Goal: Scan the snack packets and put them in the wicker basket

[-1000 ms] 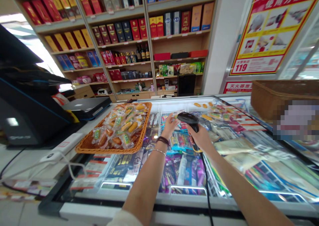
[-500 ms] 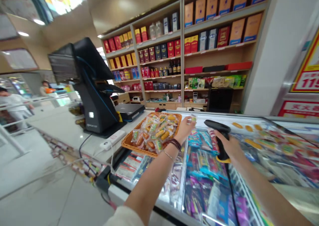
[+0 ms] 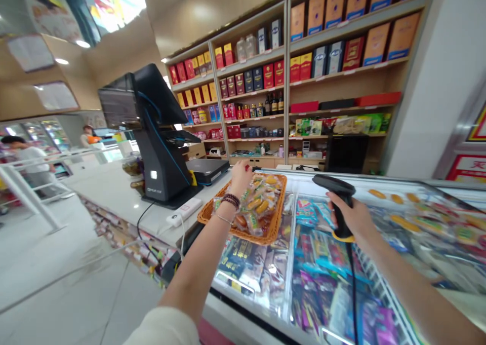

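My right hand (image 3: 355, 216) is wrapped round the handle of a black barcode scanner (image 3: 336, 185) with a yellow base. Its head points left and its cable hangs over the freezer. My left hand (image 3: 240, 178), with beaded bracelets at the wrist, is above the far left part of a woven orange basket (image 3: 279, 223). The fingers are curled; what they hold, if anything, cannot be made out. Small wrapped snacks (image 3: 261, 200) in clear film fill the basket, which rests across the freezer's left end.
Beneath both arms is a glass-topped freezer (image 3: 292, 264) with bagged goods inside. A black checkout terminal (image 3: 163, 167) and a flat black device (image 3: 208, 170) stand on the counter (image 3: 106, 193) at left. A power strip (image 3: 186, 211) lies nearby. Boxed goods line the shelves (image 3: 288, 71) behind.
My left hand has moved left, from beyond the basket's right edge to above its far left part. The small wrapped snack seen in its fingers before is no longer visible there. My right hand keeps the scanner.
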`<move>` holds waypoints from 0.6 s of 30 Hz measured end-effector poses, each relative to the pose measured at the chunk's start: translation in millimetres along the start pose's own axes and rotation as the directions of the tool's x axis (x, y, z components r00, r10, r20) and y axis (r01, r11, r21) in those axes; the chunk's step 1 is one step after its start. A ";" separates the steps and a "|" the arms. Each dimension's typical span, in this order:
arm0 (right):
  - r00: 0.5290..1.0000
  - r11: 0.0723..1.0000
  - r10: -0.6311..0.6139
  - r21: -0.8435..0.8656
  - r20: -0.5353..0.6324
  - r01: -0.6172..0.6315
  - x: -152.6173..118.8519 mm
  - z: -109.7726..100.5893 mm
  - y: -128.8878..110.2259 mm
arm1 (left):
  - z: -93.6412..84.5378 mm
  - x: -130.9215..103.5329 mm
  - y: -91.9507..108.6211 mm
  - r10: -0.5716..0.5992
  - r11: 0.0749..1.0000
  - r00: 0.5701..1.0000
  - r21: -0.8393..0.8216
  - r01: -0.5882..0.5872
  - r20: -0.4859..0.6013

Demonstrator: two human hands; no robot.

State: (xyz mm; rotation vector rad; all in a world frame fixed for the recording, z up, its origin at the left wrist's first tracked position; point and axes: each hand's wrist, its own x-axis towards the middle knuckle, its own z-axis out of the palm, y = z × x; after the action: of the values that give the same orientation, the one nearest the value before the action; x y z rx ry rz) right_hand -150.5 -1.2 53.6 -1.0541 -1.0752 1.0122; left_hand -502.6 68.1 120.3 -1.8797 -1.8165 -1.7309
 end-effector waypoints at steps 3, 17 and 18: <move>0.994 0.999 -0.028 0.014 -0.108 0.030 -3.9 -44.0 -9.4 | 34.2 -3.8 32.7 0.163 0.986 0.981 -0.029 -0.161 0.107; 0.780 0.996 -0.055 0.018 -0.623 0.084 -36.8 -221.3 -1.3 | 348.8 -168.7 206.9 0.432 0.843 0.624 -0.538 -0.022 0.652; 0.777 0.997 -0.041 0.028 -0.628 0.075 -37.0 -221.6 1.5 | 358.8 -178.2 204.3 0.398 0.844 0.623 -0.535 0.040 0.674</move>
State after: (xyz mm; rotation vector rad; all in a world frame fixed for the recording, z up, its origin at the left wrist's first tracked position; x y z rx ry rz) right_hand 59.3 -70.8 13.5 -1.1907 -0.5177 0.5545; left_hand -73.7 108.8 -8.5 -3.3072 -1.2065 -1.5218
